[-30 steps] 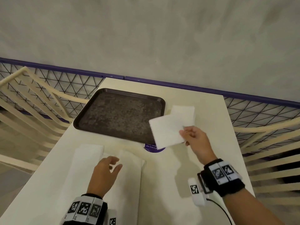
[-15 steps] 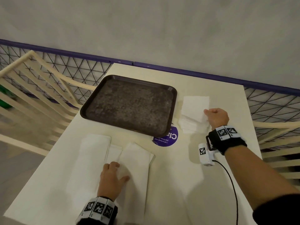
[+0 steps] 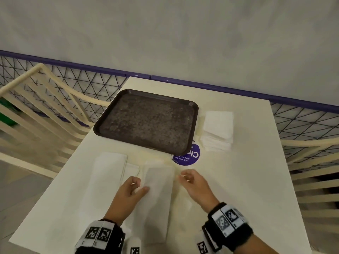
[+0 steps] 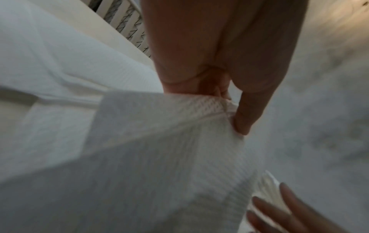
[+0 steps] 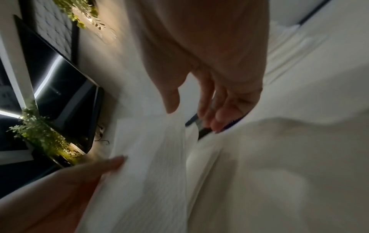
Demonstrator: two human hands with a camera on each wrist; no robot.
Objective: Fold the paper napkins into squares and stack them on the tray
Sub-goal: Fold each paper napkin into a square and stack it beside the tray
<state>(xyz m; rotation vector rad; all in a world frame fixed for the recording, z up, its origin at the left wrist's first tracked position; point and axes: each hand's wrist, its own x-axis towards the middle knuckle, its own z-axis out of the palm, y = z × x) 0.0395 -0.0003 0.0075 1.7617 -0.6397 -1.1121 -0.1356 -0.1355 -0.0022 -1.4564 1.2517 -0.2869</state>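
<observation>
A dark brown tray (image 3: 102, 125) lies bare at the far middle of the cream table. Right of it sits a stack of folded white napkins (image 3: 218, 129). A long white napkin (image 3: 159, 198) lies in front of me. My left hand (image 3: 139, 186) pinches its left edge and lifts it, thumb over fingers (image 4: 227, 107) on the raised napkin (image 4: 159, 157). My right hand (image 3: 185, 177) hovers at the napkin's right edge. In the right wrist view its thumb and fingers (image 5: 191, 113) stand apart and hold nothing above the napkin (image 5: 149, 157).
More long unfolded napkins (image 3: 108, 171) lie to the left of the held one. A round purple sticker (image 3: 189, 157) sits under the tray's near right corner. Cream slatted chairs (image 3: 36, 110) flank the table on both sides, and a wall with a purple rail runs behind.
My right hand laid the folded napkin on the stack beside the tray, then came back to the near napkin. My left hand went from resting flat to pinching and lifting that napkin's edge.
</observation>
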